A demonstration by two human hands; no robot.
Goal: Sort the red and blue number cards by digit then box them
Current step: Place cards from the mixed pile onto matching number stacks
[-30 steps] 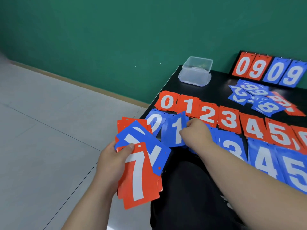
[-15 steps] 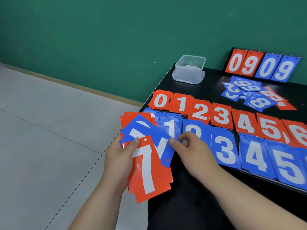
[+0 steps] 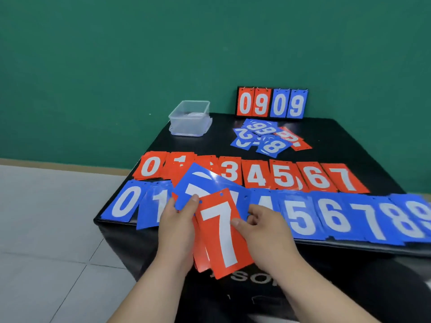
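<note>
Fanning a mixed stack (image 3: pixel 198 183) over the counter (image 3: pixel 210 145) front edge, the left hand (image 3: pixel 177 229) grips it, thumb on top, so digits show. The right hand (image 3: pixel 263 231), fingers curled, pinches the top red 7 card (image 3: pixel 221 234), prob. bound for the red 7 pile (image 3: pixel 345 178); clear box (image 3: pixel 190 118) waits at rear.

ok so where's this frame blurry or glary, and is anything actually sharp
Head view: the blue 8 and 9 cards at the right edge are smeared and doubled; also in the head view, the loose pile at the back is soft with ghosted digits; only a faint sheen runs along the blue card in the left hand; the red 7 card up front reads sharp.
</note>
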